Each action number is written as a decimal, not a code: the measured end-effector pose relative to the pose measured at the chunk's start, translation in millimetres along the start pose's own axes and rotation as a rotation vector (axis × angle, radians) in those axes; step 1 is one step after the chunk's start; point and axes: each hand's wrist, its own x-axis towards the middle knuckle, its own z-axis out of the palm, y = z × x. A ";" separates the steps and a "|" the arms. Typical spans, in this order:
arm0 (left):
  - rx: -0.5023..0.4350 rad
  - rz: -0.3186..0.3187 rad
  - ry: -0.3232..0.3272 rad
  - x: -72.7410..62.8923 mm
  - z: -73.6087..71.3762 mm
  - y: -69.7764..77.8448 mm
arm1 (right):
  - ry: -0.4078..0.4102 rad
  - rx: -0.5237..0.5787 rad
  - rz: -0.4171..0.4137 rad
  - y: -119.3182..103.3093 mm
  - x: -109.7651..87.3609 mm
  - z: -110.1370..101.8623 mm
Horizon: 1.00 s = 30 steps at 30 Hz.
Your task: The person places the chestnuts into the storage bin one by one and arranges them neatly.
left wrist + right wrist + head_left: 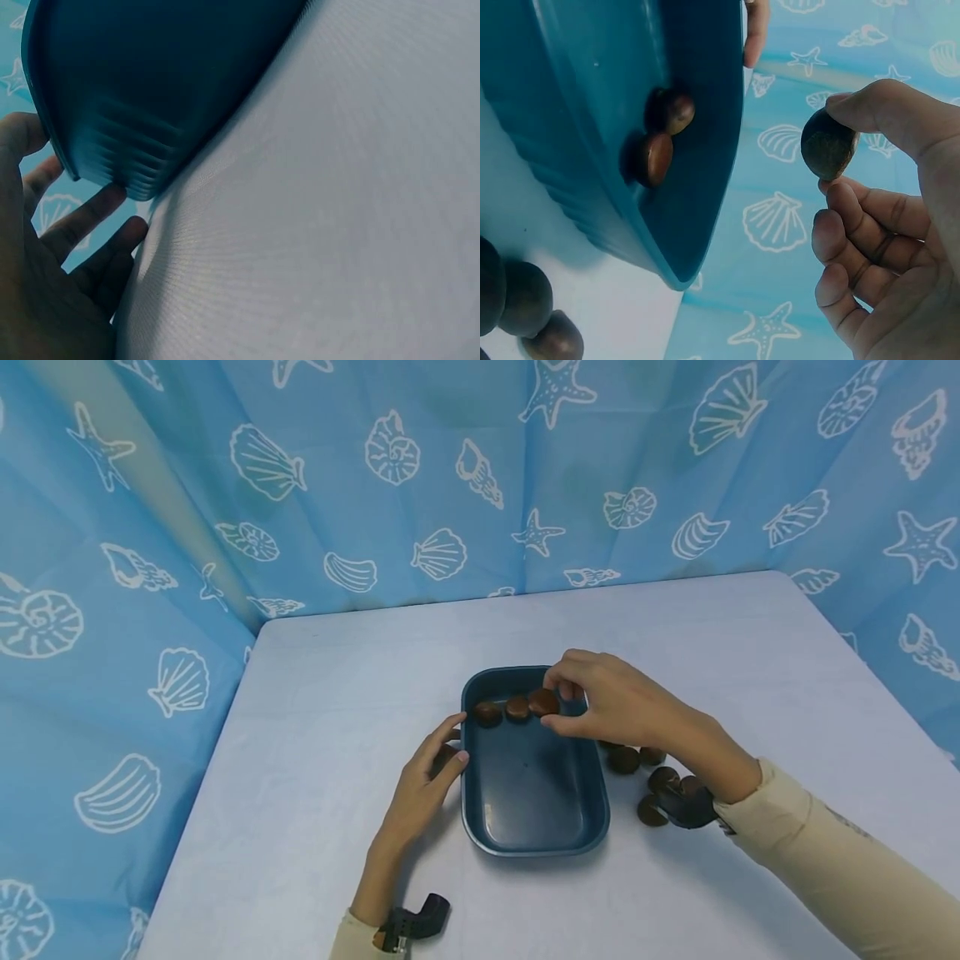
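Between thumb and fingertips, my right hand pinches a glossy brown chestnut. It is held over the upper right part of a dark blue plastic tray. The right wrist view shows a rough, duller patch on this chestnut. Two more chestnuts, a left one and a right one, lie side by side on the tray floor near its far end. At the tray's left side, my left hand touches the rim and outer wall with spread fingertips.
Several loose chestnuts lie on the white tabletop right of the tray, partly hidden under the right forearm. Each wrist carries a black camera, the left one near the tabletop. A blue seashell-patterned curtain hangs behind the table.
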 end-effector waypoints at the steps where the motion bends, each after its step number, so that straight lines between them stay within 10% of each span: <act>1: -0.001 0.002 -0.002 0.2 -0.1 -0.1 | 0.002 0.001 -0.001 -0.6 0.8 0.3; 20: 0.001 -0.006 0.003 -0.3 1.9 0.5 | -0.014 0.003 -0.011 -4.8 10.7 9.9; 30: 0.022 -0.025 0.023 7.1 6.9 -37.7 | -0.049 -0.010 -0.045 -15.7 27.9 17.6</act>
